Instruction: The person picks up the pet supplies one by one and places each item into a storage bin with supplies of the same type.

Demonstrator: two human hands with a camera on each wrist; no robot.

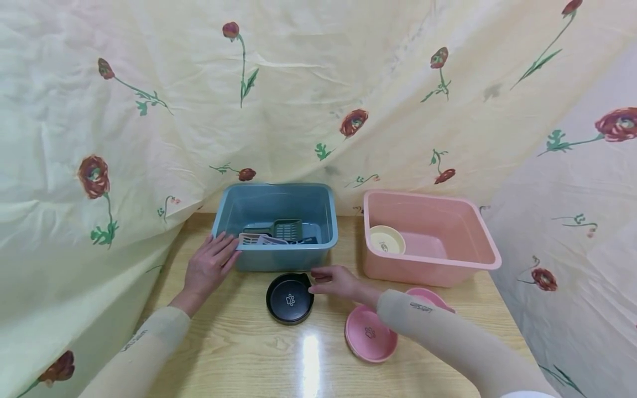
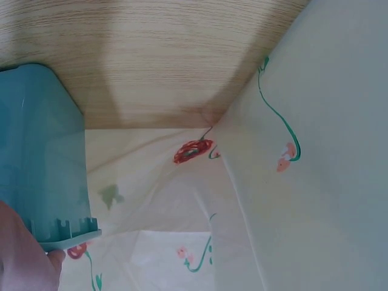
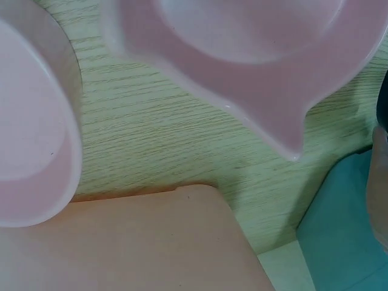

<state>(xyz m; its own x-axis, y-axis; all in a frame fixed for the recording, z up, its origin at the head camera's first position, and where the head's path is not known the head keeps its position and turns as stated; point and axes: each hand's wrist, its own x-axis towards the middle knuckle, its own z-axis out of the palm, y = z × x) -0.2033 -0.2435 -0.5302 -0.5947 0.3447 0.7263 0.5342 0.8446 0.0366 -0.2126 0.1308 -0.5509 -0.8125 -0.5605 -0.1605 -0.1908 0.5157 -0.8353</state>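
My left hand (image 1: 211, 262) rests over the front left corner of the rim of a blue litter box (image 1: 281, 258), its fingers across the edge. Inside that box lie several litter scoops, a dark green one (image 1: 287, 229) on top and paler ones (image 1: 271, 240) near the front wall. Just in front of the box, my right hand (image 1: 335, 281) pinches the upper right edge of a black pet bowl (image 1: 290, 301) with a white paw print. The bowl is on the table. In the right wrist view only part of my right hand (image 3: 379, 188) shows at the edge.
A pink litter box (image 1: 413, 271) stands to the right, with a cream bowl (image 1: 387, 240) inside its left end. Two pink pet bowls, a nearer one (image 1: 370, 334) and a farther one (image 1: 429, 297), sit below my right forearm. Flowered cloth (image 1: 298, 110) hangs behind the wooden table (image 1: 239, 354).
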